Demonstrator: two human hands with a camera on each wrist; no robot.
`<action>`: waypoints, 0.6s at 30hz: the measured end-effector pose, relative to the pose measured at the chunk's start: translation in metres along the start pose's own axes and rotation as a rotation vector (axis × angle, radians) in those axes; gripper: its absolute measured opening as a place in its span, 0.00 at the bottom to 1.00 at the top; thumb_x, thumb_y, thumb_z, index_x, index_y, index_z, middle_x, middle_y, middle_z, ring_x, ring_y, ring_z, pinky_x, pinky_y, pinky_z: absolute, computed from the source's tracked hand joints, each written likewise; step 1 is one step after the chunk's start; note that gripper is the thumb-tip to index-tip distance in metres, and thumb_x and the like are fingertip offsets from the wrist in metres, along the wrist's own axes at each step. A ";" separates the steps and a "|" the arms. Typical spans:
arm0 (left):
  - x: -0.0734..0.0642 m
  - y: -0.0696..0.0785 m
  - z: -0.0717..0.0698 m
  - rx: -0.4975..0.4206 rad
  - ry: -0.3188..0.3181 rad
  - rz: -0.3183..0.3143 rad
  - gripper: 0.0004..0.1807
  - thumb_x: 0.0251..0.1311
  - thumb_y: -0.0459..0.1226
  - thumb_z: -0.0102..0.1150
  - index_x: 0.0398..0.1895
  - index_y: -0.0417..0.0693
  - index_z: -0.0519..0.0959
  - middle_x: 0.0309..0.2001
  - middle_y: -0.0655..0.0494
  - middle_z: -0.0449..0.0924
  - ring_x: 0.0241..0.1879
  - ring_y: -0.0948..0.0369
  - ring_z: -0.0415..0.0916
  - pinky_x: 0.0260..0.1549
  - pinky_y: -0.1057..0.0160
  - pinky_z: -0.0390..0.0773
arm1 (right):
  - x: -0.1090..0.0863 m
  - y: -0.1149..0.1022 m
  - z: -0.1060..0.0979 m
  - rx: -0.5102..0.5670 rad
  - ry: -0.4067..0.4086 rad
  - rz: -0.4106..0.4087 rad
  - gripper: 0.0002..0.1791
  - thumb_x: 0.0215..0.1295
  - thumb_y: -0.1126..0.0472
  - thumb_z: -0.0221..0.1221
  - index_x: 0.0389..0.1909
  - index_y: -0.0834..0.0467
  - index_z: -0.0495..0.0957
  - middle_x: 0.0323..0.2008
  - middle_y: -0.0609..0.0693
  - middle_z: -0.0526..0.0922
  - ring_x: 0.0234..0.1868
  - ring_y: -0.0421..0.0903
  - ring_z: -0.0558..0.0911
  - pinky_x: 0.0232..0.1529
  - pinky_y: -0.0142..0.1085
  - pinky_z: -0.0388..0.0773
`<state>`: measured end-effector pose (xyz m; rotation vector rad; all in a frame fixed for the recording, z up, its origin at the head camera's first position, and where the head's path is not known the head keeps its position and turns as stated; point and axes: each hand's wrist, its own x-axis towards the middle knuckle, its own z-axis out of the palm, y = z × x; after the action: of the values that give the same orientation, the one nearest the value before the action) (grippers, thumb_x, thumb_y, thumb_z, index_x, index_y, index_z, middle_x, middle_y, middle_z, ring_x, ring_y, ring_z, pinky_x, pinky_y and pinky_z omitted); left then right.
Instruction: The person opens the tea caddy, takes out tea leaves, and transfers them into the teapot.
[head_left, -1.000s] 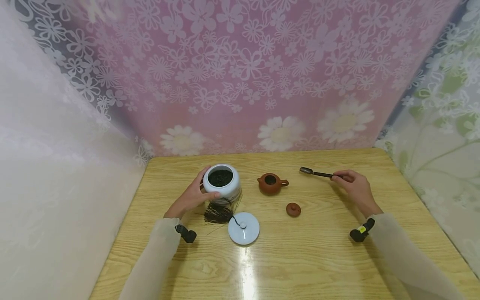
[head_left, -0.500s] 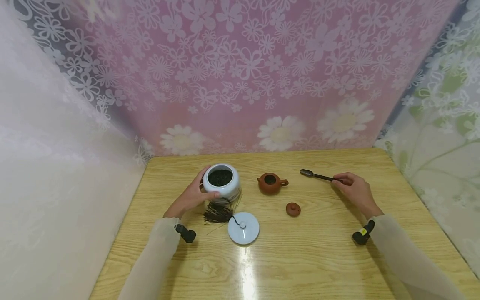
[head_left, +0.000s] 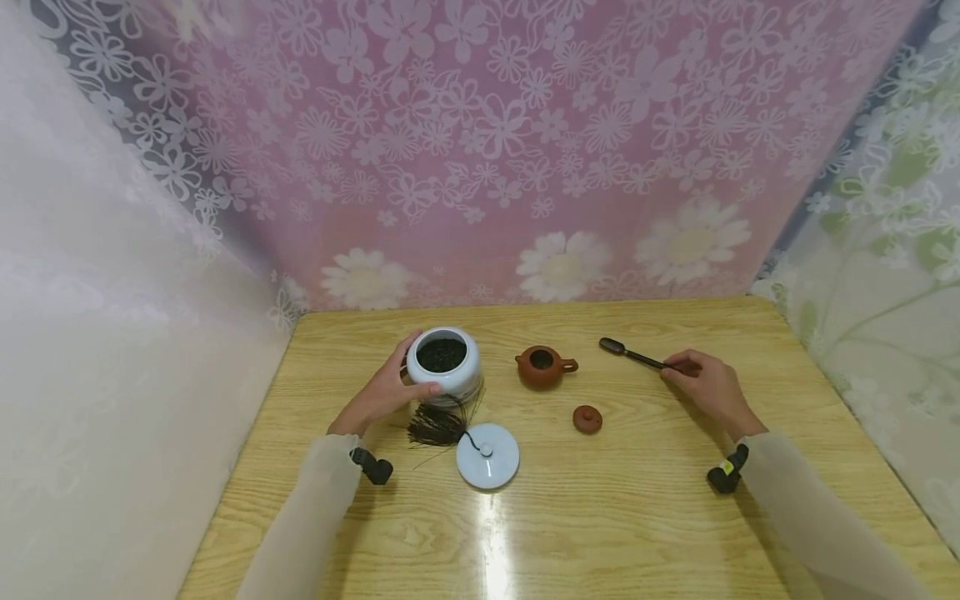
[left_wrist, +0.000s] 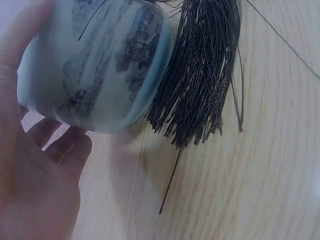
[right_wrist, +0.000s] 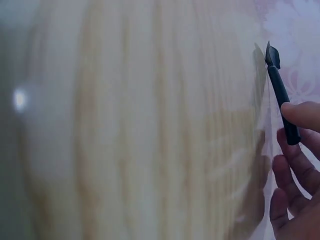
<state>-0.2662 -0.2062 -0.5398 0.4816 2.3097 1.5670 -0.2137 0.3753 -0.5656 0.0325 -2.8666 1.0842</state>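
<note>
My left hand (head_left: 380, 393) grips a white porcelain jar (head_left: 467, 379) from its left side, thumb across the front. Dark tea leaves (head_left: 441, 356) fill the open jar, and the left wrist view shows a grey landscape painted on its side. Between thumb and fingers my right hand (head_left: 708, 385) pinches the end of a dark tea scoop (head_left: 637, 357), whose bowl points left. In the right wrist view the scoop (right_wrist: 280, 90) is held just over the tabletop. A reddish-brown clay teapot (head_left: 542, 377), lid off, stands between the hands, its handle to the right.
The teapot's lid (head_left: 587, 419) lies in front of the teapot. Nearer me is the jar's white lid (head_left: 487, 471), with a dark tassel (head_left: 437, 425) on its knob reaching to the jar's base. Floral curtains (head_left: 480, 167) enclose the wooden table (head_left: 600, 525).
My right hand has shifted slightly downward in the head view, and the scoop's angle has changed a little. The left hand and jar stay in place.
</note>
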 end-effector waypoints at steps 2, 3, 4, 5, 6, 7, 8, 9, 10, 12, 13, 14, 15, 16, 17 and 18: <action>0.000 0.000 0.000 0.003 -0.003 0.002 0.60 0.66 0.49 0.79 0.90 0.78 0.44 0.88 0.59 0.49 0.88 0.44 0.49 0.80 0.31 0.58 | 0.000 0.001 0.000 0.005 -0.007 0.009 0.20 0.82 0.47 0.63 0.59 0.58 0.85 0.55 0.63 0.88 0.55 0.64 0.87 0.54 0.60 0.83; 0.000 0.000 0.000 0.004 -0.003 0.002 0.60 0.66 0.49 0.79 0.90 0.78 0.44 0.88 0.59 0.49 0.88 0.44 0.49 0.80 0.31 0.58 | 0.000 0.001 0.000 0.004 -0.010 0.011 0.19 0.82 0.47 0.63 0.59 0.58 0.85 0.54 0.63 0.89 0.54 0.62 0.87 0.53 0.58 0.84; 0.000 0.000 0.000 0.005 -0.002 0.002 0.60 0.66 0.49 0.79 0.90 0.78 0.44 0.88 0.58 0.50 0.88 0.44 0.49 0.80 0.30 0.58 | 0.000 0.001 0.000 -0.002 -0.014 0.012 0.19 0.82 0.47 0.63 0.59 0.58 0.85 0.53 0.62 0.89 0.52 0.60 0.87 0.51 0.56 0.84; 0.000 0.001 0.000 0.005 0.000 0.002 0.60 0.66 0.49 0.79 0.90 0.78 0.45 0.88 0.58 0.50 0.88 0.44 0.50 0.80 0.30 0.58 | 0.000 0.001 0.000 -0.007 -0.018 0.012 0.19 0.82 0.47 0.63 0.58 0.58 0.85 0.52 0.61 0.89 0.50 0.58 0.87 0.49 0.53 0.84; 0.000 0.001 0.000 0.005 0.000 0.003 0.60 0.66 0.49 0.79 0.90 0.77 0.44 0.88 0.58 0.50 0.87 0.43 0.50 0.80 0.30 0.58 | 0.000 0.001 0.000 -0.013 -0.020 0.010 0.19 0.82 0.47 0.64 0.58 0.58 0.86 0.51 0.60 0.89 0.48 0.56 0.86 0.47 0.50 0.84; 0.000 0.001 0.000 0.006 0.001 0.002 0.60 0.66 0.49 0.79 0.90 0.77 0.44 0.88 0.58 0.50 0.87 0.43 0.50 0.80 0.30 0.58 | 0.000 0.002 0.000 -0.021 -0.021 0.008 0.19 0.81 0.48 0.64 0.58 0.58 0.86 0.50 0.60 0.89 0.46 0.54 0.86 0.45 0.47 0.83; 0.000 0.000 0.000 0.006 0.002 0.001 0.60 0.66 0.49 0.79 0.90 0.77 0.44 0.88 0.58 0.50 0.87 0.43 0.50 0.80 0.30 0.58 | 0.000 0.002 0.000 -0.029 -0.022 0.005 0.18 0.81 0.48 0.64 0.57 0.58 0.86 0.49 0.59 0.89 0.45 0.52 0.85 0.44 0.45 0.82; 0.000 0.000 0.000 0.005 0.004 -0.001 0.60 0.66 0.49 0.79 0.90 0.78 0.44 0.88 0.58 0.49 0.87 0.43 0.50 0.80 0.30 0.58 | 0.001 0.003 0.001 -0.038 -0.022 0.000 0.18 0.81 0.49 0.65 0.56 0.58 0.86 0.48 0.59 0.88 0.43 0.50 0.85 0.43 0.43 0.81; 0.000 0.000 0.000 0.007 0.005 -0.002 0.60 0.66 0.49 0.79 0.90 0.78 0.44 0.88 0.58 0.49 0.88 0.43 0.49 0.80 0.30 0.58 | 0.001 0.003 0.001 -0.040 -0.023 -0.004 0.17 0.80 0.49 0.65 0.56 0.58 0.87 0.48 0.58 0.88 0.43 0.49 0.84 0.43 0.42 0.80; 0.000 0.000 0.001 0.009 0.005 -0.004 0.61 0.66 0.49 0.79 0.90 0.78 0.44 0.89 0.59 0.49 0.88 0.43 0.49 0.80 0.30 0.58 | 0.002 0.004 0.001 -0.047 -0.023 -0.011 0.17 0.80 0.50 0.66 0.55 0.59 0.87 0.47 0.58 0.89 0.42 0.49 0.84 0.43 0.42 0.80; 0.000 0.000 0.001 0.010 0.006 -0.006 0.61 0.66 0.49 0.79 0.90 0.78 0.44 0.89 0.59 0.48 0.88 0.43 0.49 0.80 0.30 0.58 | 0.002 0.004 0.001 -0.050 -0.025 -0.013 0.17 0.80 0.50 0.66 0.55 0.59 0.87 0.46 0.58 0.88 0.42 0.49 0.84 0.43 0.43 0.80; 0.000 0.001 0.001 0.009 0.007 -0.007 0.61 0.66 0.49 0.79 0.90 0.78 0.44 0.89 0.59 0.48 0.88 0.43 0.48 0.80 0.30 0.58 | 0.002 0.004 0.001 -0.053 -0.028 -0.013 0.17 0.80 0.50 0.66 0.55 0.59 0.87 0.46 0.58 0.88 0.42 0.49 0.84 0.43 0.44 0.80; 0.000 0.001 0.001 0.008 0.006 -0.008 0.61 0.65 0.49 0.79 0.90 0.77 0.44 0.89 0.58 0.48 0.88 0.43 0.48 0.80 0.30 0.58 | 0.002 0.004 0.001 -0.055 -0.032 -0.012 0.17 0.80 0.50 0.66 0.55 0.59 0.87 0.46 0.58 0.88 0.42 0.49 0.84 0.43 0.44 0.80; 0.000 0.001 0.001 0.009 0.007 -0.008 0.61 0.65 0.49 0.79 0.90 0.77 0.44 0.89 0.58 0.48 0.88 0.43 0.48 0.80 0.30 0.58 | 0.002 0.005 0.001 -0.055 -0.037 -0.009 0.17 0.80 0.50 0.66 0.55 0.59 0.87 0.46 0.58 0.88 0.42 0.49 0.84 0.43 0.44 0.80; 0.000 0.002 0.001 0.008 0.006 -0.009 0.61 0.65 0.49 0.79 0.90 0.76 0.43 0.89 0.57 0.47 0.88 0.42 0.48 0.80 0.30 0.58 | 0.002 0.005 0.001 -0.056 -0.041 -0.006 0.17 0.80 0.50 0.66 0.55 0.59 0.87 0.46 0.58 0.88 0.42 0.49 0.84 0.43 0.44 0.80; 0.000 0.002 0.001 0.005 0.005 -0.008 0.62 0.65 0.48 0.79 0.90 0.75 0.43 0.89 0.57 0.47 0.88 0.42 0.48 0.80 0.29 0.58 | 0.002 0.005 0.001 -0.056 -0.046 -0.003 0.17 0.80 0.50 0.66 0.55 0.59 0.86 0.46 0.58 0.88 0.42 0.49 0.83 0.43 0.44 0.80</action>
<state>-0.2658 -0.2049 -0.5384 0.4689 2.3171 1.5607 -0.2160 0.3778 -0.5694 0.0594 -2.9353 1.0158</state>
